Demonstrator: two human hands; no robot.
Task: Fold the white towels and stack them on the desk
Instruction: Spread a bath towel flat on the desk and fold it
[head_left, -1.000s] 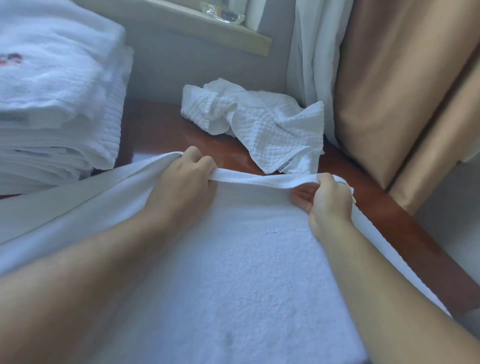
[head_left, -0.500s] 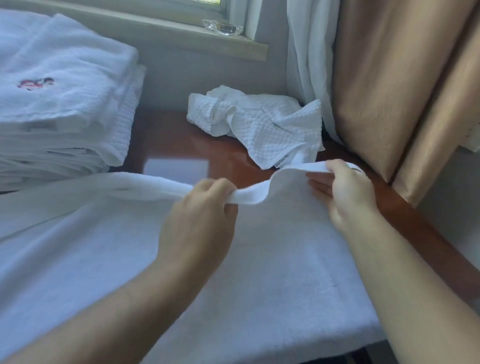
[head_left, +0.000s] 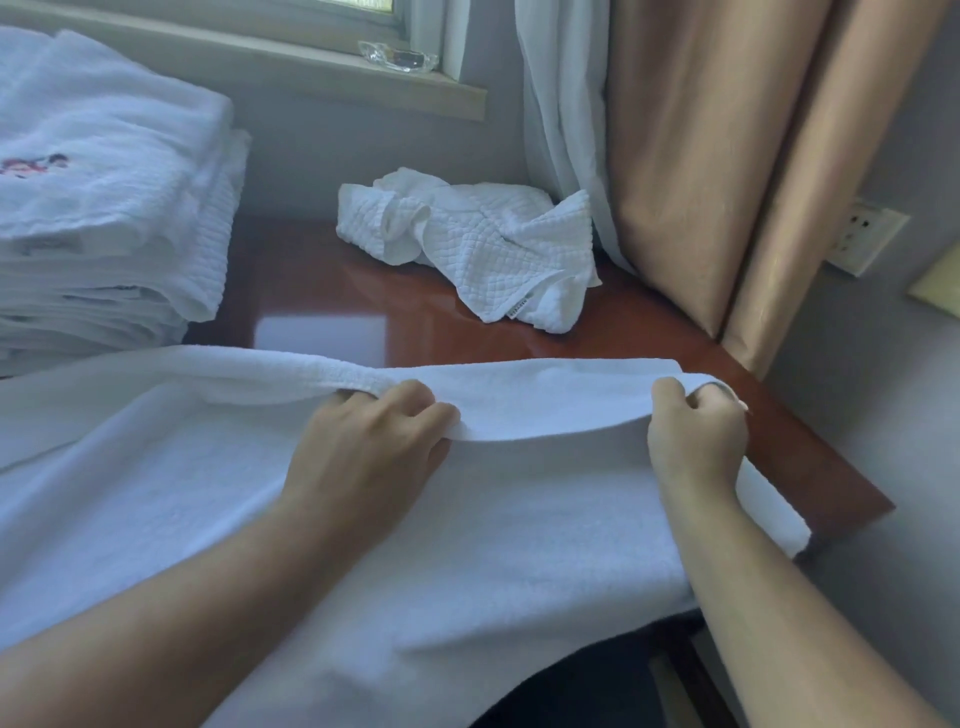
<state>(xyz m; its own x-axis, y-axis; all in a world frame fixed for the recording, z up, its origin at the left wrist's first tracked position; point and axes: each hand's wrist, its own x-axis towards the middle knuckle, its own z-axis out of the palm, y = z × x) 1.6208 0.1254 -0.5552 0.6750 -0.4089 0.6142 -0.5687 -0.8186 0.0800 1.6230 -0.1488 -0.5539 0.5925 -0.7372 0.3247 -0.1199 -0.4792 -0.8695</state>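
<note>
Both hands pinch the far edge of the white towel (head_left: 467, 545) spread over the desk (head_left: 571, 338): left hand (head_left: 363, 452) mid-edge, right hand (head_left: 696, 436) at the corner. Risk: uneven pull skews the fold; the near side overhangs and may slide off.

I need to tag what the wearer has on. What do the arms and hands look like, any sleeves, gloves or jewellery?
Both forearms are bare as far as the frame shows: no sleeves in view. The left hand and right hand wear no gloves. No watch, bracelet or ring is visible, though part of the right hand's fingers is hidden in cloth.
</note>
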